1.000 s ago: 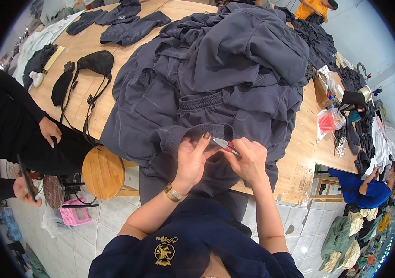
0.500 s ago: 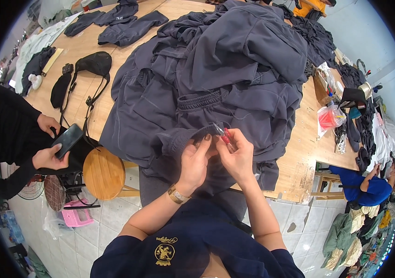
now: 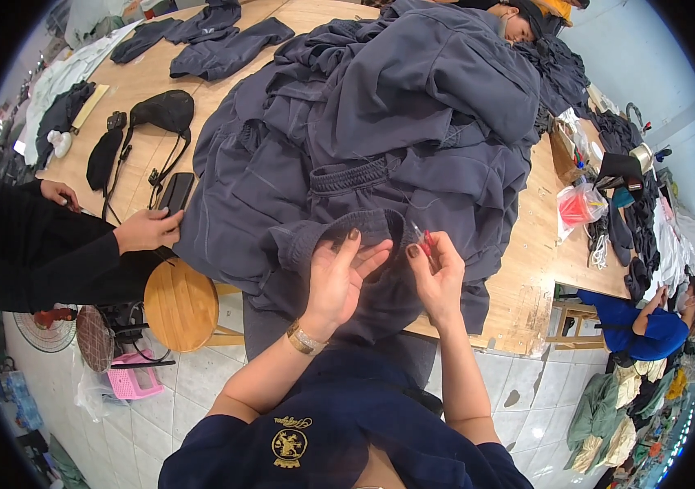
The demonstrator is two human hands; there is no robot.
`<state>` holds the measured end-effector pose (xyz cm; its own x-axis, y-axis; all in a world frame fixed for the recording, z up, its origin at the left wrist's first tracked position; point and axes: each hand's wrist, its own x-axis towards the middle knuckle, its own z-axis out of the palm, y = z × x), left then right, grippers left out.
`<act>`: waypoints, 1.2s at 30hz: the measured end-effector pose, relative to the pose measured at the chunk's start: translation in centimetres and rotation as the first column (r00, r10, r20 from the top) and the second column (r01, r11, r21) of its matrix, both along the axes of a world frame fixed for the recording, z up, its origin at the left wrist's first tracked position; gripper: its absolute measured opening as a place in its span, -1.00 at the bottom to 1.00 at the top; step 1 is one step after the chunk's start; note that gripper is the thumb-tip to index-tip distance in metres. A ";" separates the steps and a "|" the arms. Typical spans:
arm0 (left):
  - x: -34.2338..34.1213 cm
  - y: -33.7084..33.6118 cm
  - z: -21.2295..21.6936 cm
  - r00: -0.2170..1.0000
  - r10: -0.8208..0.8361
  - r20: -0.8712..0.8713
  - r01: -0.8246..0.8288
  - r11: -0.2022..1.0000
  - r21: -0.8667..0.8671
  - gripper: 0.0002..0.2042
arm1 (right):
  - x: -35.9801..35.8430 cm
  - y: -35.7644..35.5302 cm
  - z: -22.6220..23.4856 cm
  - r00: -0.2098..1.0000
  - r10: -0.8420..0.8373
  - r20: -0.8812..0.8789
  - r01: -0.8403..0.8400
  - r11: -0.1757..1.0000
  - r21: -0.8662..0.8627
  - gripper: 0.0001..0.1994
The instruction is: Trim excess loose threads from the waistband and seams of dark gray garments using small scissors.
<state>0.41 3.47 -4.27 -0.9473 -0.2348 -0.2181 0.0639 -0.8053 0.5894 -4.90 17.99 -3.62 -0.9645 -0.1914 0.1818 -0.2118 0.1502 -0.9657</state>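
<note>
1. Hands meet over a grey elastic waistband (image 3: 364, 224) at the near edge of a wooden table (image 3: 527, 277), where a large heap of dark grey garments (image 3: 380, 114) lies.
2. Left hand (image 3: 339, 277) lies flat on the fabric under the waistband, fingers spread and not gripping anything.
3. Right hand (image 3: 441, 273) is pinched shut on a small red thread snipper (image 3: 423, 238), whose tip points up toward the waistband; whether the blades touch the cloth is too small to tell.
4. Much of the garment hangs below the table edge, hidden behind both hands and the navy sleeves.
5. At the left, another person's hand (image 3: 147, 231) (black sleeve) rests beside a black phone (image 3: 174, 192) on the table; a round wooden stool (image 3: 182, 304) stands below.
6. Since half a second ago, the wearer's left fingers have opened from a pinch to lie flat, and the other person's hand, then holding the phone low by the stool, has come up to the table edge, with the phone now on the table.
</note>
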 end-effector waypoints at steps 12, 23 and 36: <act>0.4 -1.2 -0.3 0.989 -0.027 0.149 0.026 1.000 0.010 -0.82 | -0.3 0.5 -0.4 0.838 0.188 -0.513 0.088 0.880 0.467 -0.72; 0.3 -1.0 -0.2 0.992 -0.034 0.125 0.026 0.997 0.068 -0.81 | -0.4 0.5 -0.1 0.762 0.293 -0.577 0.143 0.794 0.591 -0.73; 0.3 -0.8 0.1 0.991 -0.026 0.129 0.023 0.999 0.024 -0.82 | -0.4 0.5 0.1 0.795 0.275 -0.540 0.086 0.830 0.550 -0.74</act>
<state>0.70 2.71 -4.19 -0.9161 -0.2055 -0.3442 -0.0318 -0.8186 0.5735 -5.27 18.47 -3.50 -0.6743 -0.5127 0.5315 -0.7352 0.5340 -0.4175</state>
